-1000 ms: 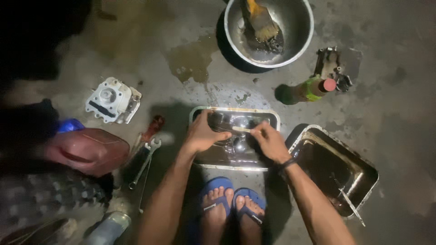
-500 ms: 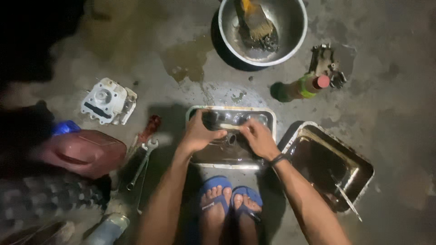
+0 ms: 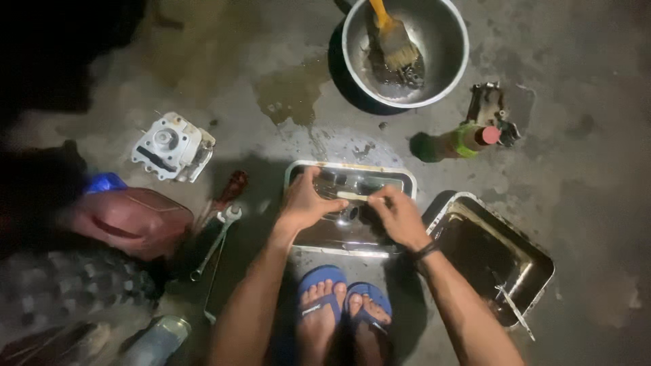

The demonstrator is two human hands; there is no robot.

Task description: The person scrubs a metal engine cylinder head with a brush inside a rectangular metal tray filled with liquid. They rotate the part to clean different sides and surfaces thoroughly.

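Two rectangular metal trays [image 3: 407, 177] [image 3: 542, 261]; one round metal bowl [image 3: 458, 64]; one brush [image 3: 393, 41]; one bottle [image 3: 461, 141]; one white engine cylinder head [image 3: 173, 147]; one wrench [image 3: 215, 242]; one screwdriver [image 3: 227, 193]; two blue flip-flops [image 3: 322, 278] [image 3: 373, 295].

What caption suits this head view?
Both hands, left hand and right hand, hold a small part over a metal tray.

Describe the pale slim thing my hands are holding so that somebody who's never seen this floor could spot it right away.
Find the rectangular metal tray on the concrete floor just ahead of the blue sandals. Over it, the left hand and right hand hold a pale slim piece level between their fingertips. Unlike the dark bits in the tray, it is light-coloured.
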